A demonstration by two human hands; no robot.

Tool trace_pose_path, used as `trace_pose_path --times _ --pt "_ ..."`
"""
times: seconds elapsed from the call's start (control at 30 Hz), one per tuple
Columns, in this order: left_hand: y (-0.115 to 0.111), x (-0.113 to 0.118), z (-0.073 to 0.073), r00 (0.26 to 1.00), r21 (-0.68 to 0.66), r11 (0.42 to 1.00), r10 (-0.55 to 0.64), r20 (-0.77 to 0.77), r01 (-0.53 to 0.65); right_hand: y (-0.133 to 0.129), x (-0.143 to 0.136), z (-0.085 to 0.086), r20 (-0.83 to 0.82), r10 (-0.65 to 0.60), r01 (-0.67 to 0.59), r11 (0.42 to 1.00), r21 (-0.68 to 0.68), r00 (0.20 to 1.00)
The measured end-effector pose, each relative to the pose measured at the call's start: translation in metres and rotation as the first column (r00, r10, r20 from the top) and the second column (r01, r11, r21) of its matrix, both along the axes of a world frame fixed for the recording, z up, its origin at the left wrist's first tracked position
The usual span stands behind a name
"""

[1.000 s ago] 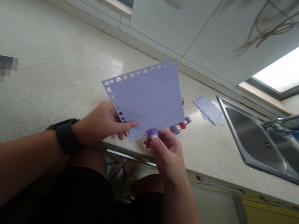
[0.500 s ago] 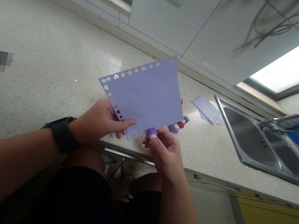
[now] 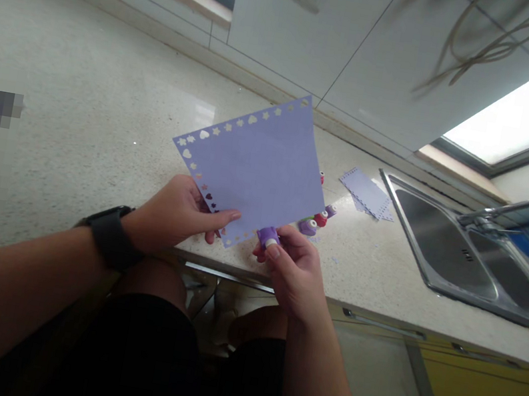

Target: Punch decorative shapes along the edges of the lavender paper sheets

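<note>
A sheet of lilac paper [image 3: 259,167] is held up over the counter's front edge. Shapes such as hearts, stars and flowers are cut out along its upper, left and lower edges. My left hand [image 3: 195,213] pinches the paper at its lower left corner, thumb on top. In my right hand [image 3: 296,264] is a small purple craft punch [image 3: 267,236] with a white button, gripped between thumb and fingers. The punch sits on the paper's lower edge, and my thumb lies at its button. Whether the button is pressed down cannot be made out.
Several more punches, purple [image 3: 308,227] and red [image 3: 320,218], stand just behind the paper's right side. Farther right lie punched lilac sheets [image 3: 367,191], then a steel sink [image 3: 433,236]. Small paper bits [image 3: 334,260] are scattered on the speckled counter [image 3: 84,93].
The paper's far edge has shifted very slightly up and to the left. Both hands keep their hold, with the punch at the same place on the lower edge.
</note>
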State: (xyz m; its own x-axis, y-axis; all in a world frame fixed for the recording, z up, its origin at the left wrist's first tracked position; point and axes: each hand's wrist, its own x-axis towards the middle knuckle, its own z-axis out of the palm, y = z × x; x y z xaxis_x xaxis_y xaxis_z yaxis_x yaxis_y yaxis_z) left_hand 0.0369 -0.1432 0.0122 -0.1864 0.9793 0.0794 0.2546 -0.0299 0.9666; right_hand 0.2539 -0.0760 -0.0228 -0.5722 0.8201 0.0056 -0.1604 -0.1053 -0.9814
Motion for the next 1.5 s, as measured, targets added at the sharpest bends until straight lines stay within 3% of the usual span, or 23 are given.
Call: trace_pose_path --times 1.0,1.5 --pt "-0.0002 0.0006 0.0017 0.999 -0.050 0.998 -0.029 0.019 0.030 0.0005 -0.0030 0.0009 -0.076 0.055 -0.054 0.998 0.010 0.996" --pt "0.0003 0.0029 0.0036 1.000 -0.086 0.996 -0.029 0.007 0.030 -0.0001 -0.0054 0.0011 -0.068 0.023 -0.022 1.000 0.022 0.997"
